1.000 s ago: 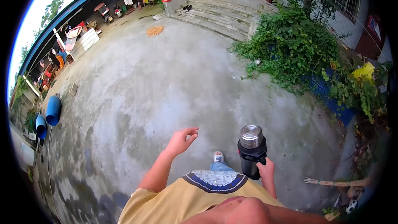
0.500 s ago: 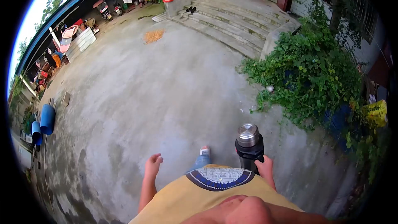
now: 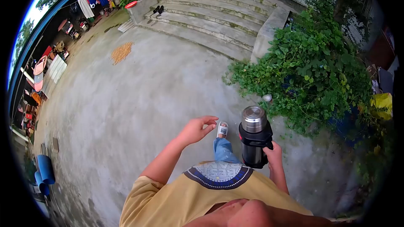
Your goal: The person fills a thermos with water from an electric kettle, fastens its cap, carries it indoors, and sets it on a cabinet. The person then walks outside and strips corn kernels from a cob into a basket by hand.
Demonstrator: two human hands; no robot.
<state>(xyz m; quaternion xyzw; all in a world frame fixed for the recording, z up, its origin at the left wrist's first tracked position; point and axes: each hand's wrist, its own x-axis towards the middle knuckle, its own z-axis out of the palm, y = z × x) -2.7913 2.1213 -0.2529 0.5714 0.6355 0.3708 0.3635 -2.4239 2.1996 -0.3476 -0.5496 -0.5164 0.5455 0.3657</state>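
Observation:
In my right hand [image 3: 274, 153] is a large black vacuum flask [image 3: 253, 136] with a shiny steel lid, gripped by its side handle. The flask hangs upright in front of my right hip. My left hand [image 3: 199, 129] is raised ahead of my body, fingers loosely apart, holding nothing. Just beyond its fingertips, lower down, one foot shows in a white slide sandal [image 3: 223, 129]. The other foot is hidden.
Wide concrete steps [image 3: 206, 19] rise ahead, with dark shoes [image 3: 158, 9] on them. Leafy vines [image 3: 311, 67] spread along the right. Orange-yellow grains [image 3: 122, 53] lie on the concrete ground. Blue barrels [image 3: 45, 169] stand at far left.
My left hand has swung forward and to the right. The flask has come slightly up in view, still in my right hand. The steps and vines look nearer as I walk.

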